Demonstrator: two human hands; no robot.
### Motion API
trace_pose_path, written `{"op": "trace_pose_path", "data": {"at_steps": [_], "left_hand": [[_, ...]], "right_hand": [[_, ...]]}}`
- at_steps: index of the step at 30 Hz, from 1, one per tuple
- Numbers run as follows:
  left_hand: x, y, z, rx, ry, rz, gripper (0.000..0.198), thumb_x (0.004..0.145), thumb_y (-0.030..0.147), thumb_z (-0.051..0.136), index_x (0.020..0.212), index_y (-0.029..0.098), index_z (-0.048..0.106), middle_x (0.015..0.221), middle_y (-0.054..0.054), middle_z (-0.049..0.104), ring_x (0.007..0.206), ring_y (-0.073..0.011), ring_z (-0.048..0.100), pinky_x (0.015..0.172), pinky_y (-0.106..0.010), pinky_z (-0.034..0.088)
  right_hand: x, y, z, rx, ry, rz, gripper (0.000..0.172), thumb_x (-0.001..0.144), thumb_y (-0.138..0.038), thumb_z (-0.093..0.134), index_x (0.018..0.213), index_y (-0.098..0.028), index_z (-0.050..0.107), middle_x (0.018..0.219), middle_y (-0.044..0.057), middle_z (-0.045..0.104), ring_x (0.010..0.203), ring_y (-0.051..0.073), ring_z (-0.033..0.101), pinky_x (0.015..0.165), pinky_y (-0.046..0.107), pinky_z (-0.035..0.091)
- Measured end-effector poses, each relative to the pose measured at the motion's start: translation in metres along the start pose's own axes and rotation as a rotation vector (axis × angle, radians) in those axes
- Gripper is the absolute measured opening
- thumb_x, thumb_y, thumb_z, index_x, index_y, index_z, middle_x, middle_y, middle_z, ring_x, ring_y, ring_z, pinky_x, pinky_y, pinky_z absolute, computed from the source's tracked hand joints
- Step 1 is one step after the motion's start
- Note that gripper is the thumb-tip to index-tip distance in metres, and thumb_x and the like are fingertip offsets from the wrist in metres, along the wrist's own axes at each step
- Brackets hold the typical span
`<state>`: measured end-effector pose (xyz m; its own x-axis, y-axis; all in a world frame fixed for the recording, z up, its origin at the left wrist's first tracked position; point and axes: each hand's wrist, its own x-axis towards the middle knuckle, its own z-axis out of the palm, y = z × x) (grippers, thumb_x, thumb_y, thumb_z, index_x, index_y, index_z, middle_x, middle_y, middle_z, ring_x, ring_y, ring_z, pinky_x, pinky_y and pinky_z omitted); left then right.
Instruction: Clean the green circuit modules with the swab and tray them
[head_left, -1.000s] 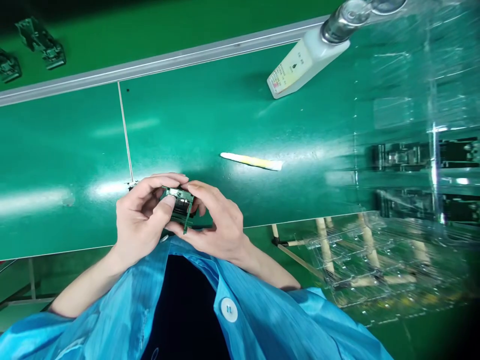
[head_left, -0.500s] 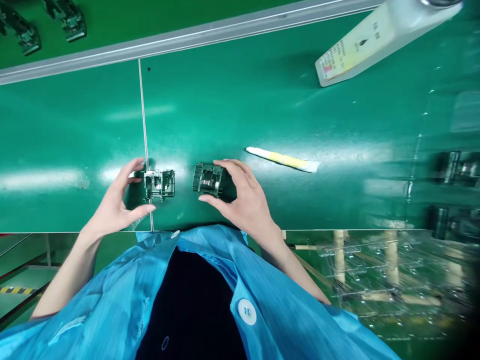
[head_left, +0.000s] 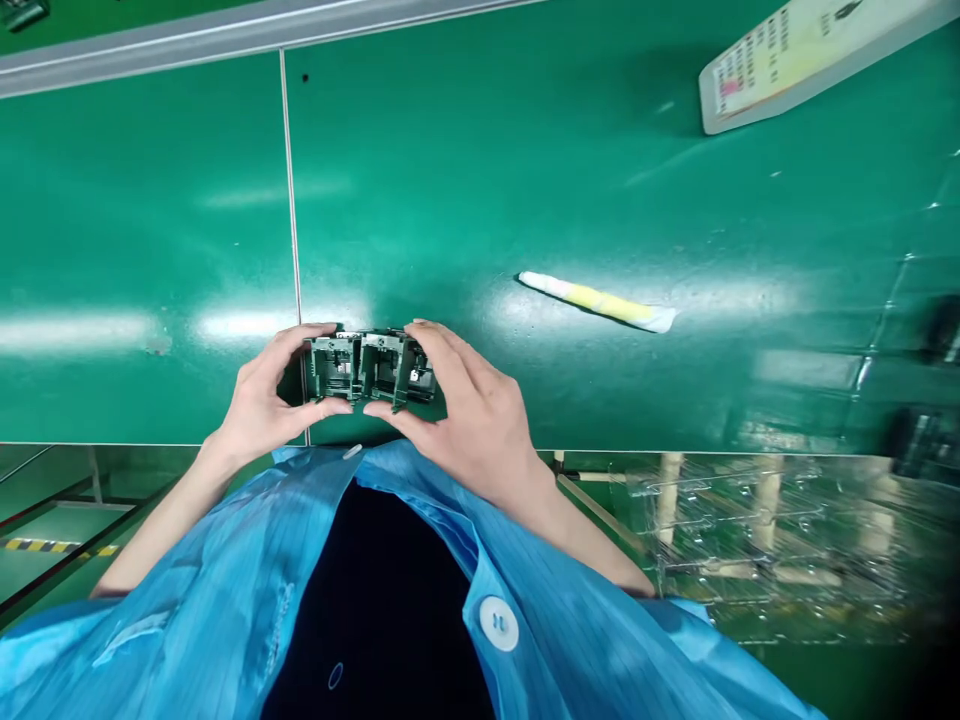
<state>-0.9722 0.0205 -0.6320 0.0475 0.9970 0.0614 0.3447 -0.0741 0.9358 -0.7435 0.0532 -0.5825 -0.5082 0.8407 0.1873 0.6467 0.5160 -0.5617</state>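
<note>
Two dark green, box-like mechanical parts stand side by side near the front edge of the green table. The left part is gripped between the thumb and fingers of my left hand. Around the right part, my right hand has its thumb in front and fingers behind. The inner sides of the parts meet or nearly meet, and metal pieces show inside their open frames.
A white and yellow wrapped stick lies to the right on the table. Farther back stands or lies a labelled bottle. Dark parts sit at the right edge, above clear trays on a lower rack.
Both parts have come together, the left one moved right by my left hand, whose fingers have closed on it. The camera view has shifted, so the bottle and stick appear farther right.
</note>
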Motion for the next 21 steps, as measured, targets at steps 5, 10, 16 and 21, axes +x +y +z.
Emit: {"op": "trace_pose_path", "data": {"at_steps": [5, 10, 16, 21], "left_hand": [[-0.005, -0.002, 0.006, -0.315, 0.021, 0.022, 0.066, 0.073, 0.053, 0.085, 0.126, 0.023, 0.060, 0.125, -0.013, 0.069, 0.111, -0.0254, 0.070, 0.088, -0.034, 0.063], [-0.007, 0.000, 0.006, -0.314, 0.031, 0.007, 0.069, 0.071, 0.060, 0.084, 0.124, 0.022, 0.061, 0.124, -0.015, 0.069, 0.114, -0.0286, 0.068, 0.083, -0.034, 0.063], [-0.009, 0.002, 0.006, -0.346, 0.026, 0.081, 0.063, 0.076, 0.052, 0.083, 0.127, 0.022, 0.061, 0.125, -0.014, 0.069, 0.113, -0.0254, 0.069, 0.084, -0.031, 0.063], [-0.010, 0.002, 0.008, -0.343, 0.023, 0.099, 0.065, 0.075, 0.047, 0.085, 0.129, 0.022, 0.059, 0.126, -0.013, 0.069, 0.110, -0.0243, 0.070, 0.088, -0.033, 0.063]], "right_hand": [[0.008, -0.033, -0.024, -0.133, -0.072, -0.079, 0.049, 0.098, -0.036, 0.059, 0.141, -0.015, 0.048, 0.133, 0.018, 0.065, 0.127, 0.037, 0.063, 0.098, 0.046, 0.064], [0.009, -0.051, -0.034, -0.108, -0.114, -0.064, 0.046, 0.097, -0.027, 0.060, 0.141, -0.017, 0.050, 0.133, 0.018, 0.064, 0.127, 0.039, 0.062, 0.095, 0.048, 0.065], [0.007, -0.053, -0.032, -0.119, -0.051, -0.066, 0.040, 0.097, -0.027, 0.059, 0.135, -0.016, 0.056, 0.129, 0.016, 0.066, 0.125, 0.036, 0.064, 0.094, 0.043, 0.066], [0.006, -0.051, -0.032, -0.349, -0.001, -0.174, 0.039, 0.099, -0.025, 0.055, 0.129, -0.001, 0.055, 0.120, 0.022, 0.069, 0.117, 0.031, 0.067, 0.088, 0.036, 0.066]]}}
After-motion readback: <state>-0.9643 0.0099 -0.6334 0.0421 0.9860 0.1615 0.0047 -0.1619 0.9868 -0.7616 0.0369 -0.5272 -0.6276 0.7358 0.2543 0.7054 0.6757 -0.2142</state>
